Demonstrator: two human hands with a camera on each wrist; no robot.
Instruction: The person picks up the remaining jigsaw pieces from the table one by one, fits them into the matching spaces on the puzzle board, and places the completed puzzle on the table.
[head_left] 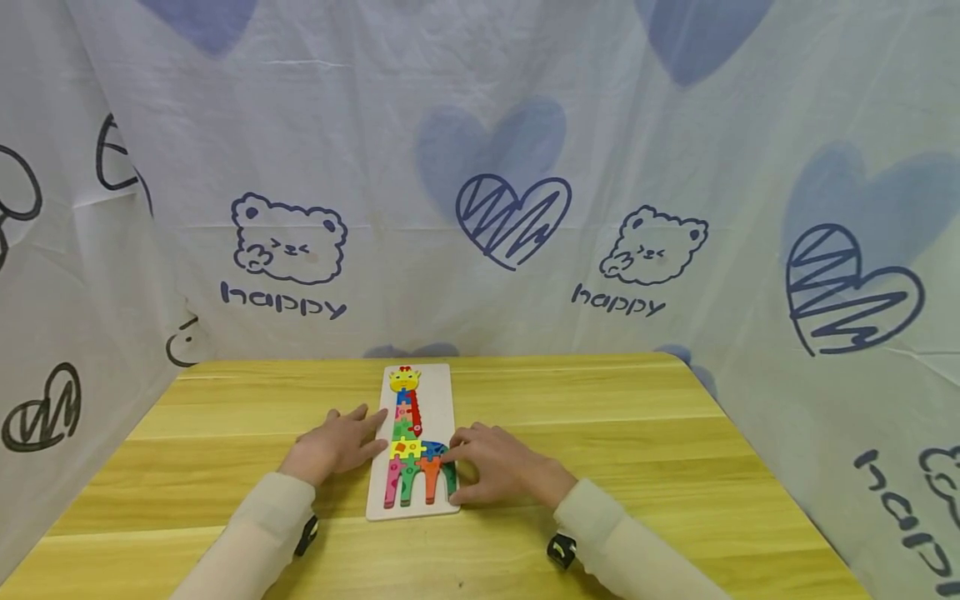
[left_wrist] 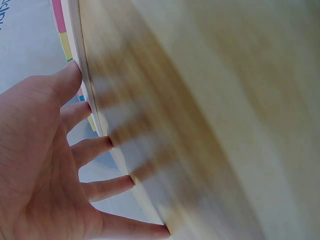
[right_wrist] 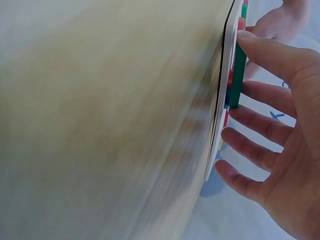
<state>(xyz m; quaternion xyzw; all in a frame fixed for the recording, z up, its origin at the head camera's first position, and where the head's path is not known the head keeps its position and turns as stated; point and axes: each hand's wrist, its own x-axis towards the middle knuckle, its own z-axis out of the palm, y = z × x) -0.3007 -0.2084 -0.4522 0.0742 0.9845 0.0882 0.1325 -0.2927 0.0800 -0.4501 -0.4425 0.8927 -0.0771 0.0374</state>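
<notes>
A giraffe puzzle of coloured pieces lies on a white board (head_left: pixel 435 400) in the head view. The yellow head piece (head_left: pixel 405 381) is at the far end, and several leg pieces are at the near end. At the near right, my right hand (head_left: pixel 498 467) pinches a dark green leg piece (right_wrist: pixel 240 75) lengthwise, thumb at one end and index finger towards the other. In the right wrist view its other fingers are spread beside the board. My left hand (head_left: pixel 341 442) lies at the board's left side, fingers spread; the left wrist view shows its fingertips (left_wrist: pixel 107 142) touching down along that edge.
The board rests on a wooden table (head_left: pixel 600 408) with a yellow grain. Behind and at both sides hangs a white curtain (head_left: pixel 390 292) printed with hearts, bears and lettering. Dark bands with devices (head_left: pixel 561 550) sit on both wrists.
</notes>
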